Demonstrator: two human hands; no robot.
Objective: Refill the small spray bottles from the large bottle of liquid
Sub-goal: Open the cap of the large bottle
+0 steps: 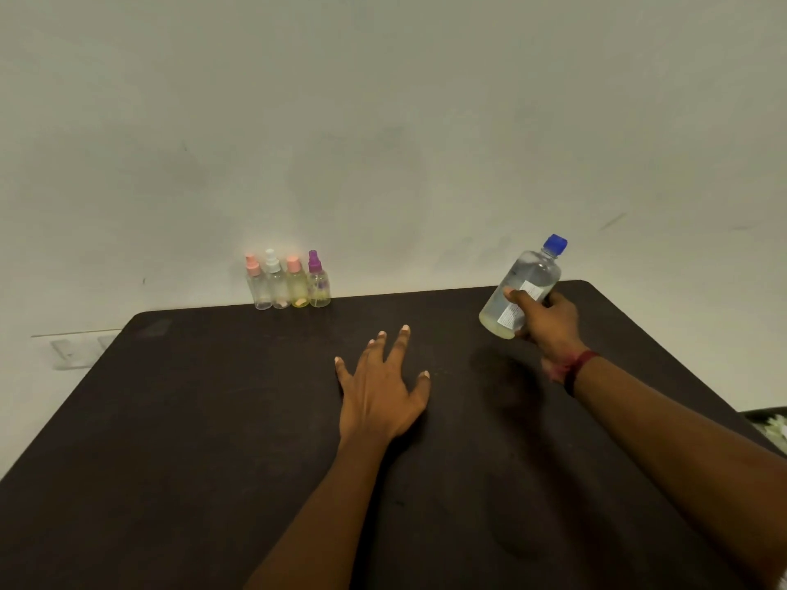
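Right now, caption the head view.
Right hand grips clear blue-capped plastic bottle; left hand spread over dark table; four small spray bottles at far edge.

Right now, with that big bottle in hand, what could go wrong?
The right hand holds the large bottle low and tilted; that grip could slip. The four small spray bottles stand packed together at the far edge of the table, so picking one may topple its neighbours.

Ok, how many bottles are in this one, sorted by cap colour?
Pink-capped spray bottles: 2
White-capped spray bottle: 1
Purple-capped spray bottle: 1
Blue-capped large bottle, held in the right hand: 1
Total: 5
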